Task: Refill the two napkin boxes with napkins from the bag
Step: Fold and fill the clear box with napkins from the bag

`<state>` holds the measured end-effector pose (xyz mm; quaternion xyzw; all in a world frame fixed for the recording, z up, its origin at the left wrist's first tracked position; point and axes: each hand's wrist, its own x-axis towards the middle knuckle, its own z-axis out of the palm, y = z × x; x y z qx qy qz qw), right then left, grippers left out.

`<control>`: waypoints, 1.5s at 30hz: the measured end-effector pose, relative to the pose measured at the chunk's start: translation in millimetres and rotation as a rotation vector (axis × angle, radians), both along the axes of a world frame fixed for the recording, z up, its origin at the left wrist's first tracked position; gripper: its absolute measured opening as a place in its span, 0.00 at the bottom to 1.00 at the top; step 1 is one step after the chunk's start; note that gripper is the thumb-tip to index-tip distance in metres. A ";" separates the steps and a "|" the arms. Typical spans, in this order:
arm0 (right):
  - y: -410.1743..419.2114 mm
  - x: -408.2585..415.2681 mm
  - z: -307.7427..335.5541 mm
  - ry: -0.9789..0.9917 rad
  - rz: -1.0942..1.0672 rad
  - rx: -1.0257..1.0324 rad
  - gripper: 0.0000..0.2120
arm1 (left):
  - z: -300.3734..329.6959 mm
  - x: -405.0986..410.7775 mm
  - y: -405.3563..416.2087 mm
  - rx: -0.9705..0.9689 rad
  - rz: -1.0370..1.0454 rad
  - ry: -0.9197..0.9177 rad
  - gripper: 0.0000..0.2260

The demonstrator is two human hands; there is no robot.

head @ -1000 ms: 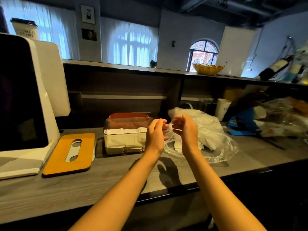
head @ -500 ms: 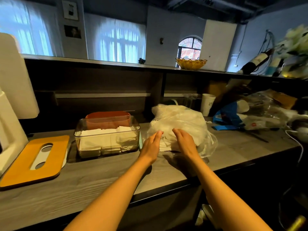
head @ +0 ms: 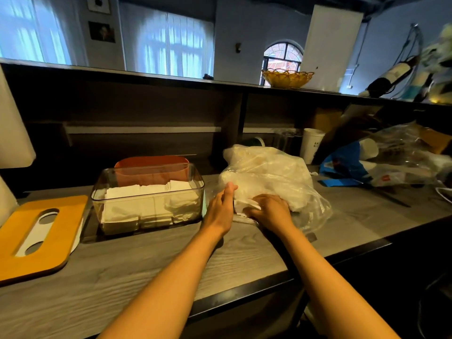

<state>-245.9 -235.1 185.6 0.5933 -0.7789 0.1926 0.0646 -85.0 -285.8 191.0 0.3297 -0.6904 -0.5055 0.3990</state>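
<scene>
grey wood-grain counter, dark front edge, dark shelving behind it with a long ledge on top. clear napkin box sits mid-counter, lid off, stacked about full with white napkins. orange box right behind it, touching or nearly. orange lid with white slot lies flat to the left. clear plastic bag of napkins just right of the clear box. left hand at the bag's mouth, fingers straight and together, touching the plastic. right hand inside the opening, fingers curled onto a folded napkin wad. paper cup and blue-and-clear bags further right. yellow basket on the ledge. room: curtained windows, one arched window, pale walls.
</scene>
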 end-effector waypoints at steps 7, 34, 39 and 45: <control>15.9 5.5 3.0 -0.302 0.129 -0.286 0.13 | 0.9 1.6 1.5 0.022 -0.028 -0.026 0.31; -6.8 67.6 38.9 -1.427 -0.035 -0.450 0.13 | 7.1 -11.0 0.1 0.615 0.019 0.453 0.18; -4.6 66.0 34.9 -1.630 0.044 -0.528 0.17 | 8.3 -10.3 -2.8 0.680 0.028 0.502 0.11; -5.9 55.2 24.9 -1.127 -0.049 -0.526 0.03 | 6.9 -4.9 -3.9 0.710 -0.022 0.505 0.10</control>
